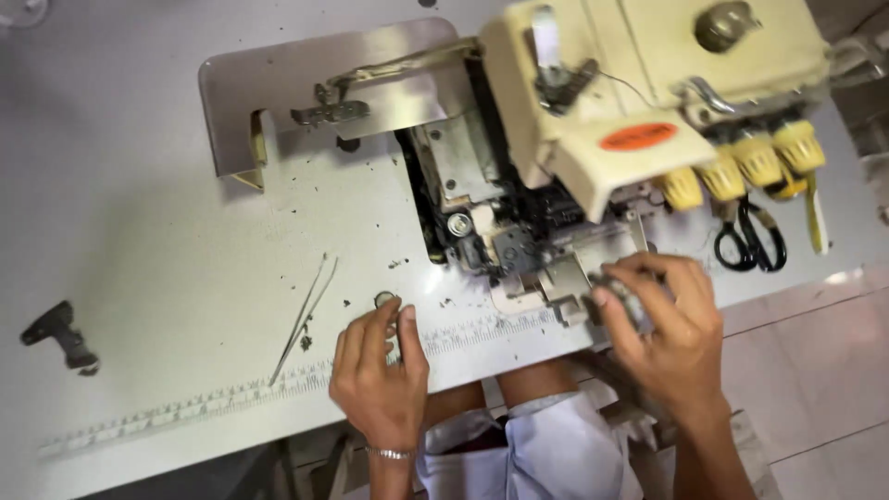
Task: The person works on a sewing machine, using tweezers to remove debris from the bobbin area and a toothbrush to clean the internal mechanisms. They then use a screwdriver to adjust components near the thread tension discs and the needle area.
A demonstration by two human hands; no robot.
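Fingertips of the left hand are pinching down narrowly on the white table, just beside a small metal ring. Fingers of the right hand are curling closed around a small grey metal part at the front edge of the cream overlock sewing machine, whose front cover is hanging open. Tweezers are lying left of the left hand, above a printed ruler strip. Black-handled scissors are resting under the yellow tension knobs, and a black part is sitting far off to the left
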